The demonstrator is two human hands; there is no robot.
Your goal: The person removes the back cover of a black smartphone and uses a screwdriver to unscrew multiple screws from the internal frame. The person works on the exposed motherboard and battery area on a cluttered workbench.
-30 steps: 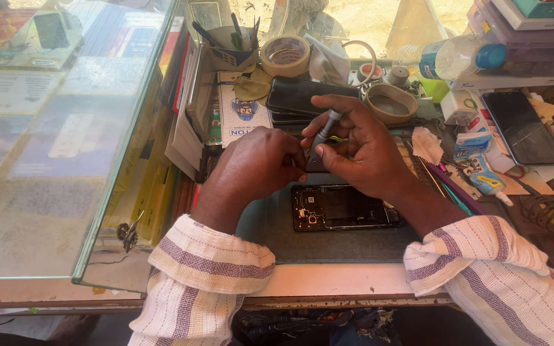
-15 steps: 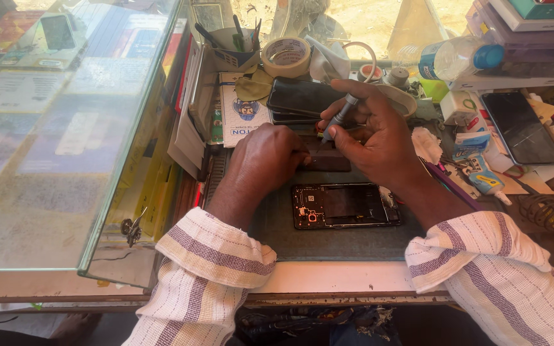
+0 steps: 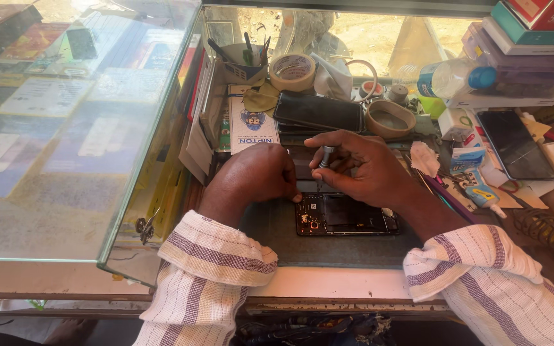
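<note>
Left half of frame: glass case (image 3: pixel 78 128), the largest thing, its top covering the upper left and reaching down to a metal corner at lower centre-left.
Mat: dark mat (image 3: pixel 328 247) at lower centre, lying on the bench between the case and the clutter on the right.
Arms: both come up from the bottom edge in striped sleeves, forearms bare, converging at frame centre.
Left hand: left hand (image 3: pixel 254 176) is curled palm-down just left of centre, fingers tucked under, fingertips resting at the phone's upper left corner; whether it pinches anything cannot be told.
Right hand: right hand (image 3: pixel 367 170) is arched just right of centre, thumb and fingers pinched around a screwdriver.
Phone: opened phone (image 3: pixel 347 214) lies flat on the mat, long side across the frame, directly below both hands, its upper edge partly hidden by them.
Screwdriver: screwdriver (image 3: pixel 325 160) stands nearly upright between the two hands, its tip down at the phone's upper edge.
Tape: tape roll (image 3: pixel 293 70) at upper centre, well behind the hands.
</note>
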